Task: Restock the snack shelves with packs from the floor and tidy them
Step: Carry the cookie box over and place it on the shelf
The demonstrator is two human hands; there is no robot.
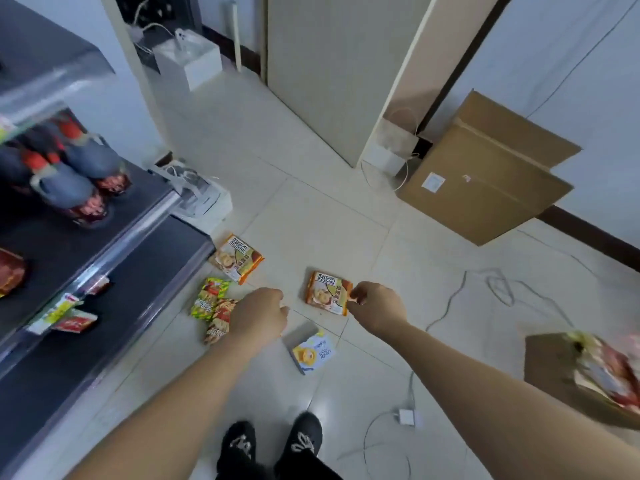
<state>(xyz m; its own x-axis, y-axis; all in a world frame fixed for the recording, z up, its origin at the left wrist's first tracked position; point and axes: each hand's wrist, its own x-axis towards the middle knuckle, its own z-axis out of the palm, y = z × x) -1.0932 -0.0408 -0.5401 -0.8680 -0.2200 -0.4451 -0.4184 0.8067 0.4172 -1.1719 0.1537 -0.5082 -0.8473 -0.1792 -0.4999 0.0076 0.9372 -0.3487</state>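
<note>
Several snack packs lie on the tiled floor. My right hand (pixel 375 303) pinches the right edge of an orange pack (pixel 325 293). A second orange pack (pixel 237 258) rests near the shelf's corner. My left hand (pixel 258 315) is over a red-brown pack (pixel 219 322), fingers curled; whether it grips the pack is hidden. A green pack (pixel 207 297) lies beside it. A blue and yellow pack (pixel 313 351) sits between my arms. The dark shelves (pixel 114 289) on the left hold a few small packs (pixel 74 322).
Dark bottles (pixel 69 188) stand on an upper shelf. A large cardboard box (pixel 485 174) leans by the right wall. An open carton with packs (pixel 588 375) is at the right edge. Cables (pixel 498 285) and a white charger (pixel 406 416) trail on the floor. My shoes (pixel 273 445) are below.
</note>
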